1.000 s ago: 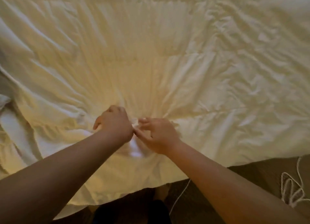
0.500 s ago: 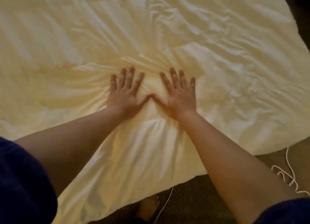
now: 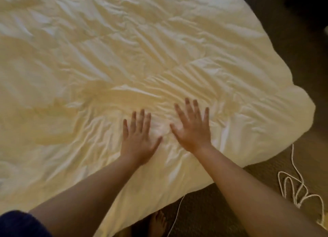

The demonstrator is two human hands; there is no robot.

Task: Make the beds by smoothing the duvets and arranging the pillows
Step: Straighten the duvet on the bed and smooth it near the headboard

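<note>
A cream duvet [image 3: 124, 59] covers the bed and fills most of the view, creased in many folds. Its near edge hangs toward the floor, and its right corner [image 3: 292, 112] is rounded. My left hand [image 3: 138, 139] lies flat on the duvet near that edge, fingers spread. Just to its right, my right hand [image 3: 192, 128] is also flat and spread, palm down on the fabric. The thumbs are a little apart. Neither hand holds anything. No pillow is in view.
Brown carpet [image 3: 292, 41] runs along the right side and the foot of the bed. A tangled white cord [image 3: 298, 188] lies on the carpet at lower right. A thin white cable [image 3: 175, 219] trails beside my bare foot [image 3: 157, 224] under the duvet's edge.
Both hands let go of a pinched bunch of duvet and went flat with spread fingers. They have since slid right and apart, and the view has swung toward the bed's right corner.
</note>
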